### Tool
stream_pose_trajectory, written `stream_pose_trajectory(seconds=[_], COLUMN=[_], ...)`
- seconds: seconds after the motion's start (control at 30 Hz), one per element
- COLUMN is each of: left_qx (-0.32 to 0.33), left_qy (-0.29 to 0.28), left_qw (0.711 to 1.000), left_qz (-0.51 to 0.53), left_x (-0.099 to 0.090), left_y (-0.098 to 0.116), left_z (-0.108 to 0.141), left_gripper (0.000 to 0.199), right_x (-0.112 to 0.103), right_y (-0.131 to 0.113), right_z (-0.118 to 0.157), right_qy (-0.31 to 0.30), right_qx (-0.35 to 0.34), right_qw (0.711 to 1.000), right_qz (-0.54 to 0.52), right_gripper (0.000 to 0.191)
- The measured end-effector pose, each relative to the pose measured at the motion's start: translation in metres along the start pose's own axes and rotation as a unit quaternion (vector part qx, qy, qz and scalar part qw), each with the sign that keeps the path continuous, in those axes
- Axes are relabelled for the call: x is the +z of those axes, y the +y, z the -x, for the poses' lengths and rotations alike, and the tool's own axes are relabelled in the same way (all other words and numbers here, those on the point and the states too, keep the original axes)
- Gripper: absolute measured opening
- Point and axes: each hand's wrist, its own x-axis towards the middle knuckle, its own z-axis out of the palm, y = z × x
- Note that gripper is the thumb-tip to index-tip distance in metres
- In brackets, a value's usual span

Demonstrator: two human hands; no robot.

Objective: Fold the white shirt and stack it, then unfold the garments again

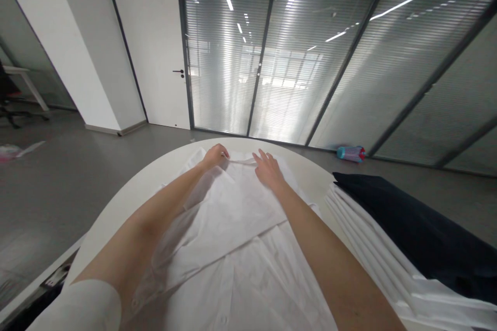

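A white button-up shirt lies spread over a round white table, its collar end at the far side. One sleeve crosses the front diagonally, and a buttoned placket shows below it. At the left end of the collar, my left hand is closed, pinching the fabric edge between thumb and fingers. My right hand rests by the collar's right end with its fingers spread and the thumb near the edge. Between both hands the collar band runs roughly straight. My forearms cover parts of the shirt's sides.
To the right is a stack of folded white garments with a dark navy one on top. A blue, checked and red cylindrical item lies on the floor by the glass partition. A white door stands beyond the table.
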Motion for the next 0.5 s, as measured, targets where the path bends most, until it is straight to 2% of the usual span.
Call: stream_pose_trajectory(seconds=[0.1,0.17,0.3,0.37,0.5], left_qx=[0.0,0.015,0.074,0.081,0.071], left_qy=[0.034,0.044,-0.033,-0.069,-0.101], left_qw=[0.998,0.996,0.992,0.989,0.987], left_qz=[-0.052,-0.072,-0.095,-0.099,-0.104], left_x=[0.003,0.01,0.028,0.034,0.04], left_y=[0.012,0.022,0.035,0.036,0.029], left_z=[0.014,0.02,0.023,0.021,0.014], left_gripper=[0.013,0.014,0.034,0.041,0.046], right_x=[0.011,0.019,0.029,0.032,0.041], right_y=[-0.008,-0.012,-0.019,-0.023,-0.025], right_z=[-0.008,-0.009,-0.017,-0.024,-0.04], right_qy=[-0.025,-0.021,0.029,0.037,-0.056], right_qx=[0.002,0.007,-0.003,-0.014,-0.007], right_qw=[1.0,1.0,1.0,0.999,0.997], right_qz=[0.005,0.002,-0.009,-0.024,-0.054], right_gripper=[0.049,0.051,0.058,0.06,0.067])
